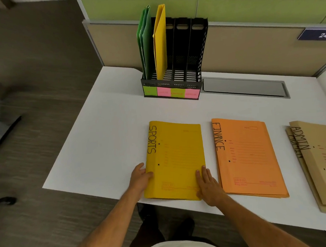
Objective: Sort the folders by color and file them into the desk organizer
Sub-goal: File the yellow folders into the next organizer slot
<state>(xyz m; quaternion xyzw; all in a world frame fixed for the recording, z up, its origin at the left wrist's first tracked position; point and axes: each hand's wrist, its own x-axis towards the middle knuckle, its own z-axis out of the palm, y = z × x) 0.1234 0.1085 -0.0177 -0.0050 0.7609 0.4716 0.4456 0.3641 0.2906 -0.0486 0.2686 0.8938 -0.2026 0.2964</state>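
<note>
A yellow folder marked SPORTS (pixel 176 157) lies flat near the desk's front edge. My left hand (pixel 140 177) holds its left edge, thumb on top and fingers at the side. My right hand (pixel 207 185) lies flat on its lower right corner with straight fingers. To the right lie an orange FINANCE stack (pixel 248 156) and a brown ADMIN stack (pixel 321 163). The black desk organizer (pixel 177 84) stands at the back. Green folders (pixel 145 42) fill its leftmost slot and one yellow folder (pixel 161 41) stands in the second slot. The two right slots hold nothing.
Green and pink sticky labels (pixel 171 93) run along the organizer's front. A grey cable-tray lid (pixel 246 87) is set into the white desk (pixel 102 136) beside it. A partition wall rises behind. The desk's left edge drops to the floor.
</note>
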